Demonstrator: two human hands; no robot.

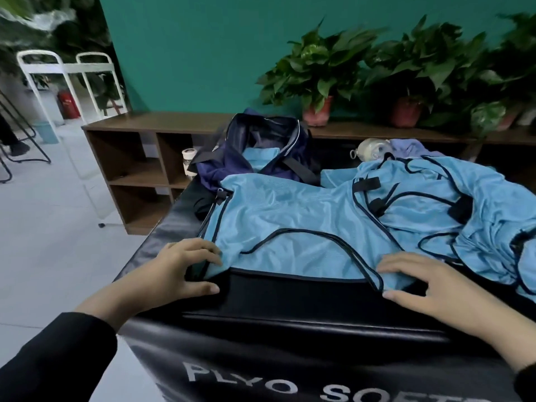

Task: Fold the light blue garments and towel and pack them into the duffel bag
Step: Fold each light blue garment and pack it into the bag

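Left hand (185, 266) pinches mesh garment (290, 224) corner; right hand (426, 282) rests flat, fingers straight, on hem.

— What lies at the centre of the frame?
— A light blue mesh garment (290, 224), spread flat on the black padded counter (290, 297). The left hand (177, 271) pinches its lower left corner; the right hand (429, 285) presses flat on its lower right edge.
— And further up?
— A navy duffel bag (261, 152) stands open above centre with blue cloth inside. More blue garments (464, 204) are heaped at right.
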